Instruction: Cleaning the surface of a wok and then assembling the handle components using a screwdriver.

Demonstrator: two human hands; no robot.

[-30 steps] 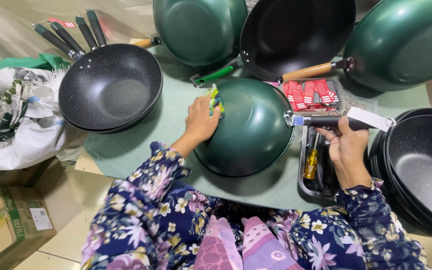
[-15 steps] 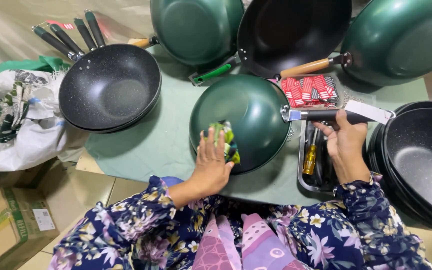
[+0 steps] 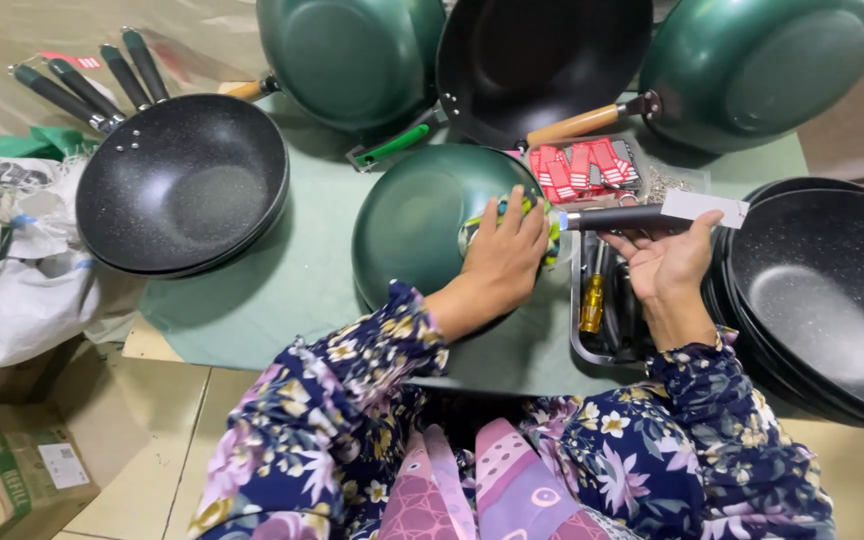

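A green wok (image 3: 412, 220) lies upside down on the green mat (image 3: 282, 290) in front of me. My left hand (image 3: 502, 255) presses a green and yellow cloth (image 3: 552, 222) against the wok's right side, near the handle joint. My right hand (image 3: 667, 265) grips the wok's dark handle (image 3: 617, 217), which carries a white paper tag (image 3: 704, 208) at its end. Both arms wear floral sleeves.
A stack of black speckled woks (image 3: 187, 185) sits at the left, another stack (image 3: 832, 290) at the right. Green and black woks (image 3: 552, 60) lean at the back. A metal tray (image 3: 602, 320) holds a yellow-handled screwdriver (image 3: 592, 300); red tags (image 3: 582, 165) lie behind it. A plastic bag (image 3: 12, 260) and a cardboard box (image 3: 7, 480) are at the left.
My left hand has slid the cloth over the wok's bottom, from the far left edge down to the front and then right, up to the handle joint. The right hand keeps hold of the handle.
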